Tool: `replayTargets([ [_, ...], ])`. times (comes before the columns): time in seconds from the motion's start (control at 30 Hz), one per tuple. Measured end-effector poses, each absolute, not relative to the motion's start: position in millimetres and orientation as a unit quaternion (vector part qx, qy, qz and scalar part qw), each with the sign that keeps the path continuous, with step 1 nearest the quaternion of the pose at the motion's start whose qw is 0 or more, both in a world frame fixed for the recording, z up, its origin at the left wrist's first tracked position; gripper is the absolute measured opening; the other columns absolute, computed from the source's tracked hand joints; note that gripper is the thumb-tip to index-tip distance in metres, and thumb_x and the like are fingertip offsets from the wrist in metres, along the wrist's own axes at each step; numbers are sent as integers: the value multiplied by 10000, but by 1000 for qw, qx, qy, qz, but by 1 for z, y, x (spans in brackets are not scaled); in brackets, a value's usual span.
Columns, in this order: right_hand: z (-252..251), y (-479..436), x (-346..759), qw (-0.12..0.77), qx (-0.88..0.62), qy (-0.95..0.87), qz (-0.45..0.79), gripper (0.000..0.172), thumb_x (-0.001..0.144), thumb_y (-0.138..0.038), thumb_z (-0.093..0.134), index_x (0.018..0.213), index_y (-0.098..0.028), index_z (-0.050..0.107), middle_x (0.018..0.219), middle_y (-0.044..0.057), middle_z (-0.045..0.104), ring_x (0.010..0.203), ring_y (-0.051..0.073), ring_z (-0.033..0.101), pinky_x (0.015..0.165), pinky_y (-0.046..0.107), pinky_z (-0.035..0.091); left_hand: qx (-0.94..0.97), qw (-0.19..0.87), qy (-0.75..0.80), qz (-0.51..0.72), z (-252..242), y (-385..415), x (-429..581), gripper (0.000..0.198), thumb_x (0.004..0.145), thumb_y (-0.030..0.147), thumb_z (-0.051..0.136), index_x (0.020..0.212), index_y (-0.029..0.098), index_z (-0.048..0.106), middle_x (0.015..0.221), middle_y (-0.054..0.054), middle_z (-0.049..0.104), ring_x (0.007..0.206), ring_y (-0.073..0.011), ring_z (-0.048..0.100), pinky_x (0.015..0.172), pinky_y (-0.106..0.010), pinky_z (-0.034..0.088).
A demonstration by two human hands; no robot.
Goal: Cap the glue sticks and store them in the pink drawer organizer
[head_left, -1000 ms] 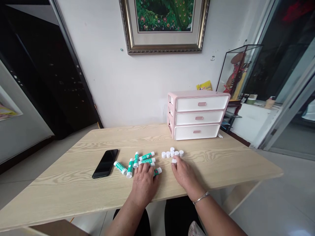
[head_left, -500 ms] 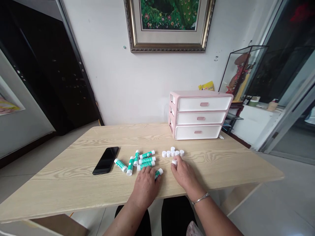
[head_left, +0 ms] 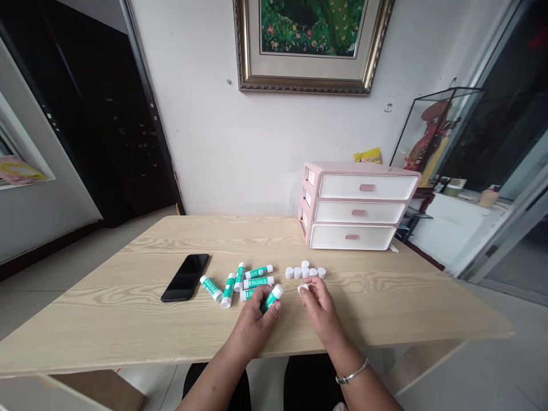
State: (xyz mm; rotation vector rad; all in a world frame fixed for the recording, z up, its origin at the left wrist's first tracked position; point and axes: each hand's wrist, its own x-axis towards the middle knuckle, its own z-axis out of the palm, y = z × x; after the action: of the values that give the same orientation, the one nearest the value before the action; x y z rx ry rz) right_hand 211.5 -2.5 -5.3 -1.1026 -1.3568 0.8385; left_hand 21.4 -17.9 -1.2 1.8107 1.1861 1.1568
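left hand point(head_left: 252, 326): wrapped round a green-labelled glue stick point(head_left: 272, 298), tilted up off the wood;
right hand point(head_left: 322, 308): pinching a white cap point(head_left: 303, 289); hands apart, just beside each other;
bench point(head_left: 107, 291): pale wood, black smartphone point(head_left: 185, 278) out at nine o'clock, pink three-drawer unit point(head_left: 357, 206) at one o'clock;
loose pieces: more glue sticks point(head_left: 240, 282) at eleven o'clock, white caps point(head_left: 305, 272) at twelve!

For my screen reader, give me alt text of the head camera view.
Left hand holds a green-and-white tube, right hand a white cap, over a wooden table. More tubes and caps lie nearby, with a phone and pink drawers.
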Motion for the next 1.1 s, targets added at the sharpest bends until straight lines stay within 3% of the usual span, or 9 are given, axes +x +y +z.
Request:
replayTargets([
  [0.13,-7,-1,200,587,-421,-552,417,375,920,-563,569,1093,-231,574,755,-10,564,680,159,531,634,277,445,687,347,456,446,-1,-18,21,308,947,425,552,1152,196,574,1011,-51,672,894,-199,599,850,-344,487],
  [0.3,-6,-1,198,580,-406,-561,430,377,910,-550,612,1111,-231,618,827,-1,574,715,147,517,661,265,452,715,343,444,418,-4,-17,19,310,953,438,533,1132,194,602,1011,-60,688,902,-209,614,848,-339,493],
  [0.47,-1,-9,200,555,-410,-579,435,407,907,-563,603,1120,-218,635,860,15,607,761,160,548,694,271,467,727,349,431,405,-5,-20,18,406,967,474,520,1248,196,612,1120,-89,714,1011,-253,647,908,-360,491],
  [1.1,-13,-12,202,543,-383,-614,426,344,965,-469,578,1213,-243,654,1073,56,695,940,195,639,851,304,519,733,383,394,401,3,-26,17,340,968,430,556,1227,228,647,1163,-58,707,1083,-241,630,972,-332,468],
])
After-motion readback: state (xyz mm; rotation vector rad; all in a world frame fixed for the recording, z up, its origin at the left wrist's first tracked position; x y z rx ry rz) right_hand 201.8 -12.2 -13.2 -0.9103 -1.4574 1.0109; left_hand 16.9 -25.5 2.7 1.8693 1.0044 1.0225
